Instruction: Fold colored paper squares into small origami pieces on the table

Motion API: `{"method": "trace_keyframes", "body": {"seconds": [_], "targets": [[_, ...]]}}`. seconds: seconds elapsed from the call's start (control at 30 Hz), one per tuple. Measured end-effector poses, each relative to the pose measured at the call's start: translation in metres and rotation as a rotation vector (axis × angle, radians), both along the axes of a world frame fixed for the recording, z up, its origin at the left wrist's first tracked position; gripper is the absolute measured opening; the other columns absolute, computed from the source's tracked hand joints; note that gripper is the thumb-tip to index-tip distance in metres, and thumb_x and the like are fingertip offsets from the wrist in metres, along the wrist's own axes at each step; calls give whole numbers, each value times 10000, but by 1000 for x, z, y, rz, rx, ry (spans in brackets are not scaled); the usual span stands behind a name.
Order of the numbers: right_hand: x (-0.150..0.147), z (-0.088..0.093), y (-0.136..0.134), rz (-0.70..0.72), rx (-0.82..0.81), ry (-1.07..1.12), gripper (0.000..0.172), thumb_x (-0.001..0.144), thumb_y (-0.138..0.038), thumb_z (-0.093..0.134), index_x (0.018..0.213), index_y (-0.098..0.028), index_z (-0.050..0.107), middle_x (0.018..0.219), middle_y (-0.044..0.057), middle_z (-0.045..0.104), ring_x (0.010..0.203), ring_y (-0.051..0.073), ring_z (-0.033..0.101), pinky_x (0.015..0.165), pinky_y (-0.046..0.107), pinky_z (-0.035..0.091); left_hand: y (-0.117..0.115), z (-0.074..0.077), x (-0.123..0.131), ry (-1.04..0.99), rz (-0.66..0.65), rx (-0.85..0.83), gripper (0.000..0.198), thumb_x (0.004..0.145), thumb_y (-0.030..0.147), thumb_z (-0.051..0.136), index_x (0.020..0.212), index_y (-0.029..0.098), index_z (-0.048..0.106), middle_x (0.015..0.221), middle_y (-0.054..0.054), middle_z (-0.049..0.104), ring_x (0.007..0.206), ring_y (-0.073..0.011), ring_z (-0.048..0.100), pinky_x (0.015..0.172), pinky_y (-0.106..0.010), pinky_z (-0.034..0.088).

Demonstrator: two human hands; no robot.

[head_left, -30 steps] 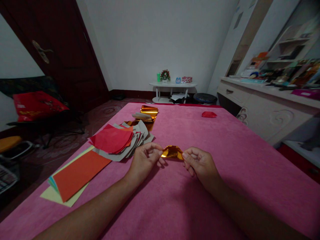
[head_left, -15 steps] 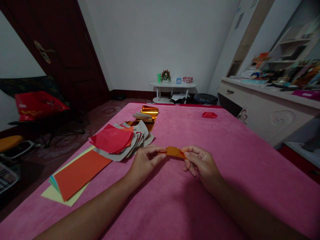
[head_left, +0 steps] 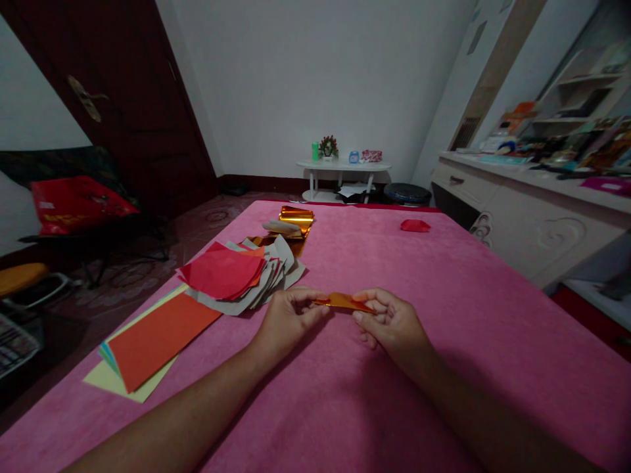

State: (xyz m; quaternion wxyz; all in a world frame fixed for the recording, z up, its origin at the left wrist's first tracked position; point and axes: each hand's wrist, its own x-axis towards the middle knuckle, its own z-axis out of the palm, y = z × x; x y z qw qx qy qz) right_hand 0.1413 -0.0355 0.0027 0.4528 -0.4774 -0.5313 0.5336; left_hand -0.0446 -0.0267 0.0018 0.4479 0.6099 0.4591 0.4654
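A small folded piece of gold foil paper (head_left: 342, 301) is held between both hands just above the pink tablecloth (head_left: 374, 407). My left hand (head_left: 288, 318) pinches its left end with thumb and fingers closed. My right hand (head_left: 392, 323) pinches its right end, fingers curled. The paper looks flat and narrow, its orange-gold face turned up.
Left of my hands lies a fanned pile of red and grey paper squares (head_left: 236, 274), and nearer me a stack of large orange and yellow sheets (head_left: 148, 341). Gold foil pieces (head_left: 293, 218) lie further back. A small red folded piece (head_left: 415, 226) sits far right. A cabinet (head_left: 517, 217) flanks the right.
The gold paper has gone from a puffed, crinkled shape to a flat narrow strip between my hands. Both hands kept their pinch and shifted only slightly.
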Motion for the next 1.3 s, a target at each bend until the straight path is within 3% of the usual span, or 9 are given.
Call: {"method": "trace_keyframes", "body": {"seconds": [0.53,0.73,0.9,1.3], "targets": [[0,-3,-2,24,40,-13,206,735,-280,601,885,-156,534,539,-62,514,392,66,442,399,206,350,0,-7,1,-20,11,-63,258,703,293,709,881,107,691,766,-78,704,664,-158,629,588,-243,478],[-2,-1,-1,13,24,25,224,673,-210,570,887,-160,525,561,-60,539,390,62,433,393,197,337,-5,-4,8,12,39,3,192,679,260,723,806,122,680,767,-66,691,676,-156,622,607,-244,482],[0,2,0,-2,46,28,131,703,-260,551,788,-162,534,537,-48,528,394,79,450,415,223,361,-12,2,13,90,67,82,124,687,231,703,765,134,702,714,-52,667,629,-144,597,577,-240,472],[-8,4,-7,-55,102,-67,123,684,-254,597,765,-168,563,639,-23,544,508,99,465,468,224,369,-14,0,19,44,19,101,167,707,187,685,863,149,640,812,-46,685,728,-157,631,665,-249,499]]}}
